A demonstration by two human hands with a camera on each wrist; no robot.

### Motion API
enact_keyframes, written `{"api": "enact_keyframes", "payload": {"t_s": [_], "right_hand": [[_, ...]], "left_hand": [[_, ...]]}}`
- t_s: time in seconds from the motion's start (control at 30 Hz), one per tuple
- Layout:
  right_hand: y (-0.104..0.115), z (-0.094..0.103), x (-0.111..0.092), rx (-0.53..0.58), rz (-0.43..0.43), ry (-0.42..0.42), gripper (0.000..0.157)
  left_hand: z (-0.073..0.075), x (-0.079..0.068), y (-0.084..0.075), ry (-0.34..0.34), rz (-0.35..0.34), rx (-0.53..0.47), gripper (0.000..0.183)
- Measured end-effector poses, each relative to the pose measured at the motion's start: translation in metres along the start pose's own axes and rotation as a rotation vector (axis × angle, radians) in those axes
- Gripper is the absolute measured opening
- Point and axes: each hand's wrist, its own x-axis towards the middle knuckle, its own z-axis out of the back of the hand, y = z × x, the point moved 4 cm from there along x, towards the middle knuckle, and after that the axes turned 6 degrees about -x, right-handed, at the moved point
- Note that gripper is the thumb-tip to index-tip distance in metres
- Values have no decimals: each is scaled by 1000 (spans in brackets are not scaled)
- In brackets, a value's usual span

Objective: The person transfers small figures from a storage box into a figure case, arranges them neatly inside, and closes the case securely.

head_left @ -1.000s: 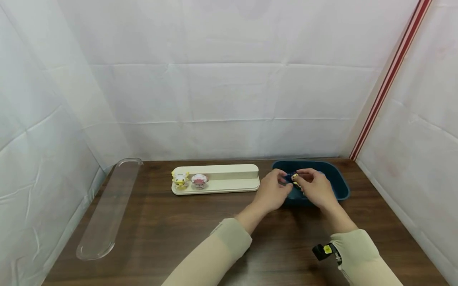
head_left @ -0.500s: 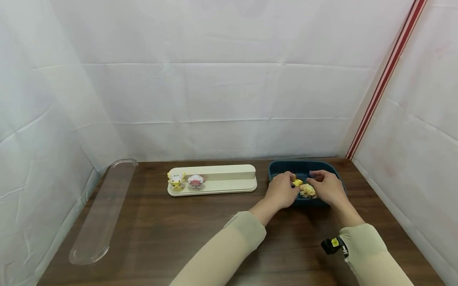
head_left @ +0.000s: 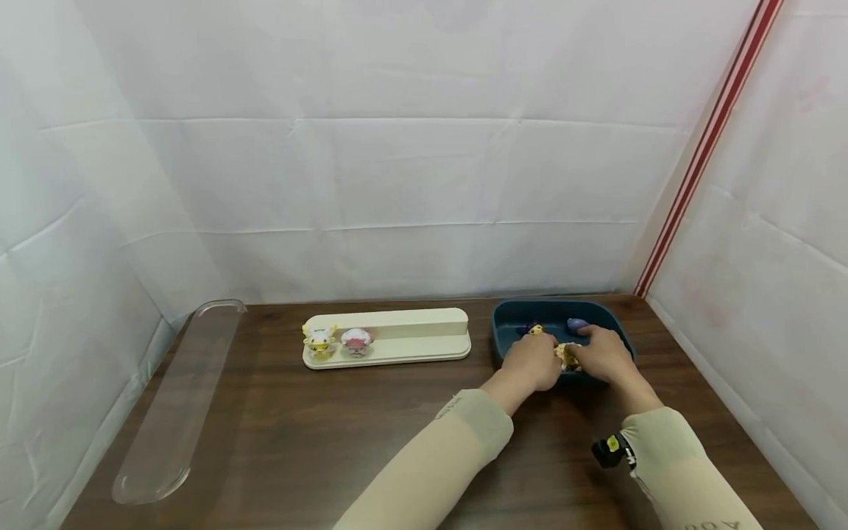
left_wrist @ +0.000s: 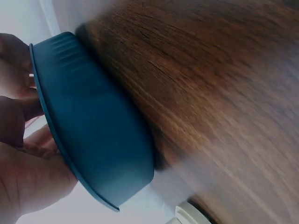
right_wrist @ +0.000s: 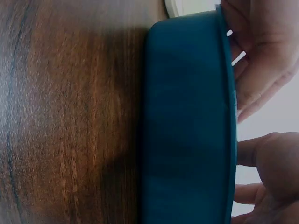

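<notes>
Both hands reach into a dark teal bin [head_left: 506, 313] at the back right of the table. A pale yellow figurine [head_left: 566, 358] lies between them, low in the bin. My right hand [head_left: 606, 355] has its fingertips on this figurine and appears to pinch it. My left hand [head_left: 533, 362] is beside it with fingers pointing down; its fingertips are hidden. Behind the left hand is a figurine with a yellow face and dark purple parts [head_left: 535, 329]. A blue-purple piece [head_left: 578, 324] lies near the back wall. In both wrist views, the bin's side hides the fingertips.
Left of the bin stands a cream stepped display base [head_left: 424, 346]. On it are a yellow-and-white figurine [head_left: 321, 342] and a pink-and-white figurine [head_left: 358, 341]. A clear elongated cover [head_left: 179, 405] lies at the table's left. White cloth walls [head_left: 397, 184] enclose the table.
The dark purple figurine, earlier held up between both hands, now lies in the bin. Both hands have lowered to the pale yellow figurine, and the view has shifted slightly right.
</notes>
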Motion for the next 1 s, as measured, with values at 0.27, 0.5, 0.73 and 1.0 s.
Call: {"api": "enact_keyframes", "payload": {"t_s": [0.27, 0.5, 0.73, 1.0], "right_hand": [[6, -5, -2, -4, -24, 58, 51], [11, -7, 0, 15, -29, 69, 37], [12, -8, -1, 20, -46, 67, 42], [12, -4, -3, 64, -33, 50, 41]], "left_hand": [[-9, 5, 2, 4, 113, 87, 17], [-8, 9, 6, -10, 162, 91, 19], [-7, 9, 7, -42, 194, 89, 21], [-7, 10, 7, -66, 181, 66, 16]]}}
